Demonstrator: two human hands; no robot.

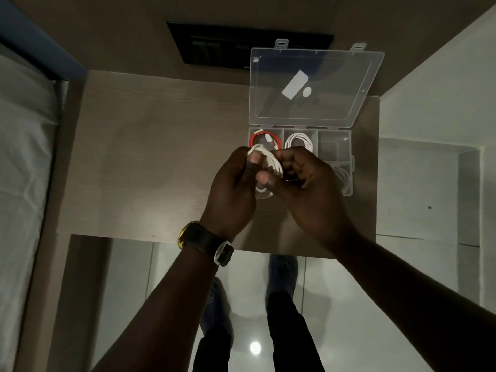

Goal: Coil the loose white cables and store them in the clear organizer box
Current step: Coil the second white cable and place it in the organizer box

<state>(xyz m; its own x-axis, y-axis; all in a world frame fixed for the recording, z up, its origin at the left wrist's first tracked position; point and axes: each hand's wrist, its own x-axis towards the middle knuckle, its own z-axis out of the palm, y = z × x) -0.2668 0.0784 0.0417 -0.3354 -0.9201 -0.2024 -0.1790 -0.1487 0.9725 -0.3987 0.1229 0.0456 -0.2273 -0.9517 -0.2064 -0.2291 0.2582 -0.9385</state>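
Observation:
Both hands hold one coiled white cable (268, 159) above the near left part of the clear organizer box (335, 146). My left hand (230, 183) pinches the coil's left side; my right hand (303, 181) grips its right side, thumb across the loops. The box's lid (314, 87) stands open at the back. A red cable (257, 138) lies in the back left compartment, a white coil (299, 140) in the back middle one, and another white coil (343, 178) at the near right. My hands hide the near compartments.
The box rests on the right part of a wooden table (150, 157). A black panel (214, 47) is on the wall behind. A bed with white sheets (21, 157) is at the left. The table's front edge is near my wrists, with tiled floor below.

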